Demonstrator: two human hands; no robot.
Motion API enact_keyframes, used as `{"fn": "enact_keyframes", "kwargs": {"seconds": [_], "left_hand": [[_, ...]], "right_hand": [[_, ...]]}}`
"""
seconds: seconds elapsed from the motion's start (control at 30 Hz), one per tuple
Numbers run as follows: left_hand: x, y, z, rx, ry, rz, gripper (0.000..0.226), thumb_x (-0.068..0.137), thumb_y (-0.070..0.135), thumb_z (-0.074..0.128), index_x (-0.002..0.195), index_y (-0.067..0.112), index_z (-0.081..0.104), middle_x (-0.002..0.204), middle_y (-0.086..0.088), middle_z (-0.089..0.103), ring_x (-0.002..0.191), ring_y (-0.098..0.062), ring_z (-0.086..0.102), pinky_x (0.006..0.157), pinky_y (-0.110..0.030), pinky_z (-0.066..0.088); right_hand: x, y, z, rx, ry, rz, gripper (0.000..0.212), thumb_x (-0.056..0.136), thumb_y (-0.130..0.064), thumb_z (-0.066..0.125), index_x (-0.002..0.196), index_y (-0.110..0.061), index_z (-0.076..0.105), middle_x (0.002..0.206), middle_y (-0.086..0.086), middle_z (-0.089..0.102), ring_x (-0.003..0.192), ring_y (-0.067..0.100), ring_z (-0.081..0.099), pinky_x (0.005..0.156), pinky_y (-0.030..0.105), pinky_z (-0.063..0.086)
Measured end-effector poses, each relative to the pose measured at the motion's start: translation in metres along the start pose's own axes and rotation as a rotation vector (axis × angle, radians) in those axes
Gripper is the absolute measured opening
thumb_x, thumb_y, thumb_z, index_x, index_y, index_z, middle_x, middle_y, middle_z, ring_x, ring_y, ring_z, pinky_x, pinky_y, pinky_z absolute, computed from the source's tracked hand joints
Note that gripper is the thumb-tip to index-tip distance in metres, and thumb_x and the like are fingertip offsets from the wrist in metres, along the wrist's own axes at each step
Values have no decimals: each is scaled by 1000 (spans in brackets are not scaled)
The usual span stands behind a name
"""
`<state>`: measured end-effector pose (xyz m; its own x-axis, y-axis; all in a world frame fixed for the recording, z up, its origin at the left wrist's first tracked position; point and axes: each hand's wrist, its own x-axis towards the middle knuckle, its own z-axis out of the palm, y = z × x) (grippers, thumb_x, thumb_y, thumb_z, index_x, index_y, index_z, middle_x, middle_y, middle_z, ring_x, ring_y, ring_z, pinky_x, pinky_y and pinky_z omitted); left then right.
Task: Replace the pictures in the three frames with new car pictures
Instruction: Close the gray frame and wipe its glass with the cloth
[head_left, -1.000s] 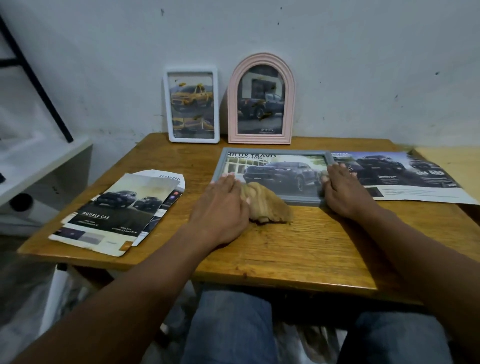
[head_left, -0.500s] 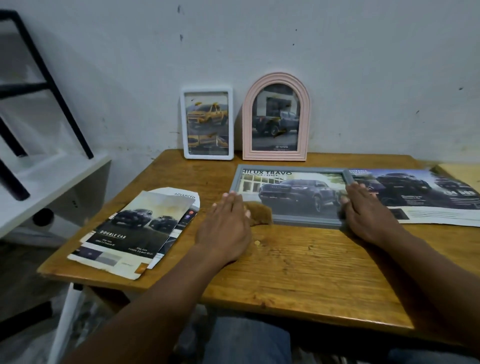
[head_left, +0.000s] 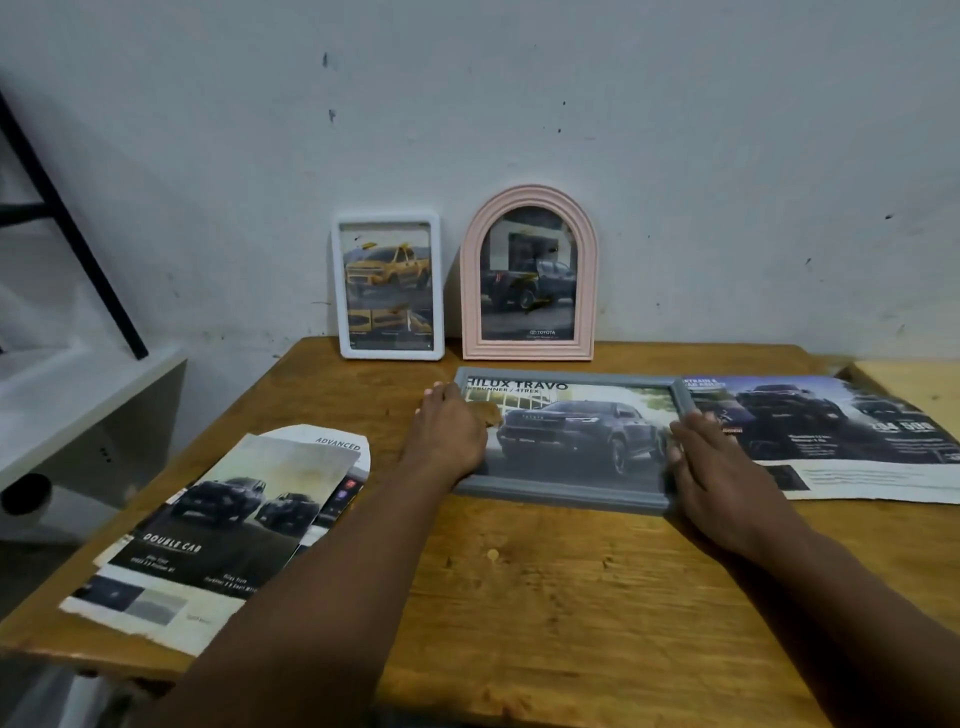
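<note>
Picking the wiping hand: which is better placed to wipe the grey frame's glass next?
The left hand: the cloth is under it on the glass. The right hand lies flat on the frame, steadying its right end.

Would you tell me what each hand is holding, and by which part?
Nothing is gripped. The left hand presses a cloth flat onto the left end of the grey frame; the right hand rests flat on its right end.

A worn wooden table stands against a scuffed white wall. At nine o'clock a white shelf bears a slanted black bar. At three o'clock a paler table sits just beside. Tan cloth shows near the middle.
</note>
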<state>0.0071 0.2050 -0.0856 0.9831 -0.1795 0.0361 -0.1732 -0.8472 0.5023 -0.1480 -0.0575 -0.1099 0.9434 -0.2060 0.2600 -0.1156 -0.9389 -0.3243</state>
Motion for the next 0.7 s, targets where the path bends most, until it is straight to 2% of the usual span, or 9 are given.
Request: {"fn": "enact_keyframes", "kwargs": {"seconds": [0.1,0.2,0.3,0.4,0.43,0.5,0.6,0.7], "left_hand": [[22,3,2,-1,-5,11,59,99,15,53,154,4,33,160,-16,35,145,-33,35,116,-49,37],[40,8,1,-20,-27,26,58,99,15,53,153,8,33,158,-14,37,143,-32,38,114,-50,39],[52,9,3,-38,-27,64,57,98,15,55,152,11,36,156,-11,41,141,-30,41,111,-51,42],[52,9,2,-54,-24,95,57,99,14,52,153,12,35,155,-10,42,140,-29,42,112,-49,42],[50,9,2,-37,-34,107,59,99,14,53,154,11,33,157,-11,41,141,-29,41,113,-48,41],[40,6,2,26,-59,113,67,100,16,56,158,6,24,162,-14,32,145,-31,36,116,-46,37],[18,2,2,77,-58,108,75,101,17,56,160,4,12,164,-17,27,146,-34,34,115,-44,35],[7,-2,-4,67,-71,92,71,102,20,53,160,5,15,162,-18,28,142,-35,37,112,-46,38]], "right_hand": [[-1,0,1,-2,41,-19,47,103,-26,40,144,-3,46,152,18,39,146,30,27,114,44,28],[-2,2,0,4,-1,16,53,103,-34,35,151,-11,37,161,11,27,151,23,18,117,39,24],[-2,4,-3,24,-39,20,65,99,-49,19,155,-17,29,164,6,21,151,19,16,116,37,27],[-4,7,-7,27,-76,4,66,98,-50,21,158,-22,19,165,3,15,151,16,14,115,37,28],[-5,8,-8,40,-84,-4,63,100,-47,27,158,-23,17,165,3,16,151,17,15,115,39,30],[-6,9,-13,77,-94,-24,64,101,-38,41,158,-25,16,163,4,24,146,24,30,109,42,37],[-13,11,-22,59,-86,-85,65,97,-36,44,157,-26,20,157,8,37,134,30,48,100,38,44],[-18,17,-29,57,-138,-112,68,97,-27,52,155,-31,18,151,9,46,117,20,56,88,28,43]]}}
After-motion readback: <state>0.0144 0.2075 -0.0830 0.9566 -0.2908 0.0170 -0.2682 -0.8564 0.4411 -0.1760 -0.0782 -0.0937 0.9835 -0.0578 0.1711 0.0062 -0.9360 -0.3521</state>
